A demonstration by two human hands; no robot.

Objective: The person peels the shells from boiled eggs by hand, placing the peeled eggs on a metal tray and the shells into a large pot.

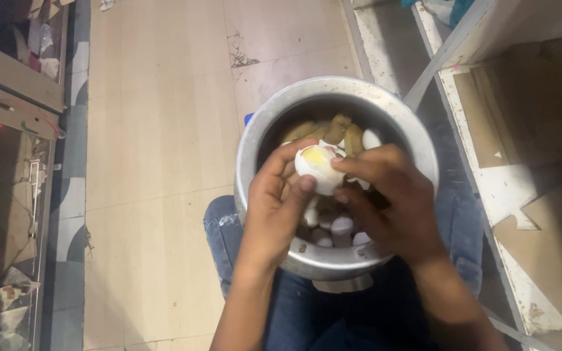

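Two forearms are being seen closest to the lens, rising from the bottom edge toward a round metal pot point(274, 117) that is being rested on the lap of a person in blue jeans point(219, 227). A peeled boiled egg point(319, 168) is being held over the open mouth of the pot, between both hands. The left hand point(274, 205) is being curled around the egg from the left side, with the thumb being pressed against its lower edge and the fingers being wrapped behind it. The right hand point(391, 195) is being closed on the egg from the right, its fingertips being laid on the white surface near a patch where yellow yolk is showing. Both grips are being kept narrow and snug on the egg.

Inside the pot, pale brownish potato pieces point(333, 130) are being seen at the far side, and several more white eggs point(341, 227) are being seen beneath the hands. A light wooden floor point(157, 130) is being seen to the left of the pot, and a white shelf unit with cardboard point(521, 188) is being seen to the right.
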